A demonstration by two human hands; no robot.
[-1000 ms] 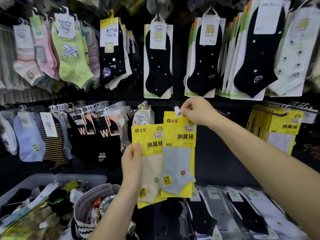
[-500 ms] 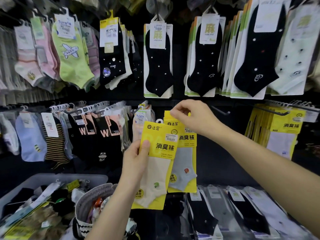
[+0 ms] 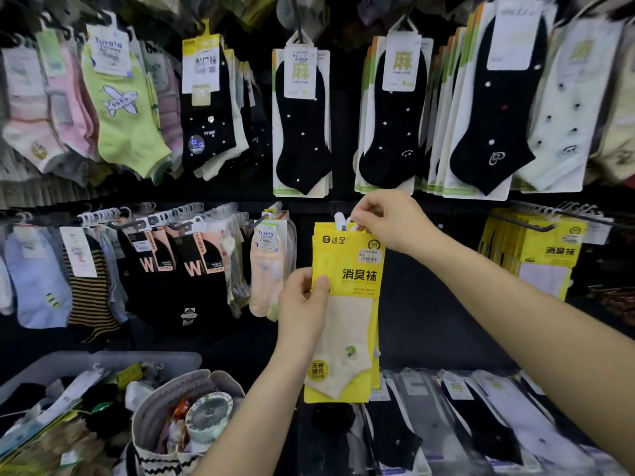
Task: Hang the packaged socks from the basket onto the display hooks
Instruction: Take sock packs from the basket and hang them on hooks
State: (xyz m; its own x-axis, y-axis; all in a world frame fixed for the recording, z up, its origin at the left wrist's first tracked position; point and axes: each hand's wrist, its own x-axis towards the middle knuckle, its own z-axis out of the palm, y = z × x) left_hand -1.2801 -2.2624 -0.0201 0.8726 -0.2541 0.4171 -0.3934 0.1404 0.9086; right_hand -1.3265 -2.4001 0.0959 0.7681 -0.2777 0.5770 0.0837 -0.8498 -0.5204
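One second before, the cream sock pack (image 3: 345,314) was low in the left hand (image 3: 302,305), to the left of the grey sock pack and covering only a part of it. The left hand then lifted the cream pack and carried it to the right. It came straight in front of the grey sock pack (image 3: 377,353), of which only a thin strip remained visible along the right side. The tops of the two packs came to the same level. At the fingertips of the right hand (image 3: 390,219), where one hook had shown, two white hanger hooks (image 3: 340,219) now stood side by side.
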